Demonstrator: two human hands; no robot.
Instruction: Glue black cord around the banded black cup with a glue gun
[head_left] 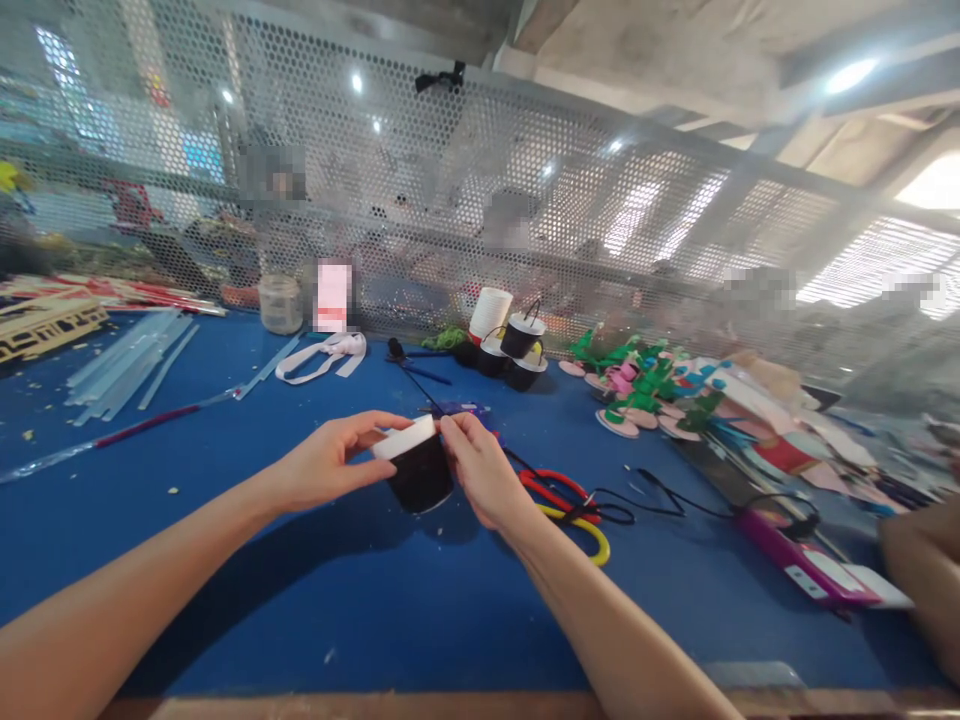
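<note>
Above the middle of the table I hold a small black pot with a white rim point(421, 474), tilted. My left hand point(330, 462) grips its left side, thumb and fingers at the white rim. At the right edge of the rim, my right hand point(484, 468) pinches the pot and a thin black cord point(421, 390) that sticks up from it; the exact grip is hidden by the fingers. Similar small black pots point(523, 336) with white rims and thin handles stand stacked at the back, beside a white cup-shaped stack point(491, 312).
Red-and-yellow-handled scissors point(577, 510) and a black cable lie right of my hands, near a purple power strip point(802, 560). Green-and-pink craft pieces point(637, 385) crowd the back right. Translucent glue sticks point(135, 360), white ribbon point(322, 358) and a jar point(280, 304) lie left. Another person's arm point(926, 570) is at right.
</note>
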